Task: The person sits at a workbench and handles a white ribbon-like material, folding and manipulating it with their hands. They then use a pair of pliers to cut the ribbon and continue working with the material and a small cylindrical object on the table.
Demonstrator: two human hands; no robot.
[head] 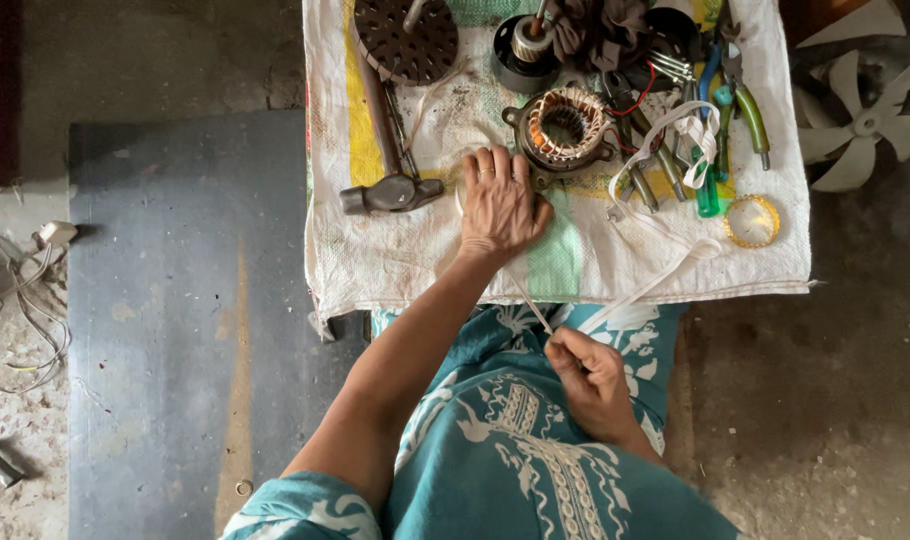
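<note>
My left hand (499,203) lies palm down on the white woven sack (395,250), fingers spread, right next to a motor stator (565,126) with copper windings. A white tape (665,270) runs from under that hand toward my lap and loops back over the sack to the tools. My right hand (592,380) is over my lap, fingers pinched on the white tape where its two strands meet. I cannot tell whether the left hand presses the tape's end, since the palm hides it.
A hammer (387,190) lies left of my left hand. A perforated round plate (405,38), a black motor part (523,52), pliers and screwdrivers (720,120) and a yellow tape ring (752,220) crowd the sack. Fan blades (865,110) lie at right, loose wires (25,300) at left.
</note>
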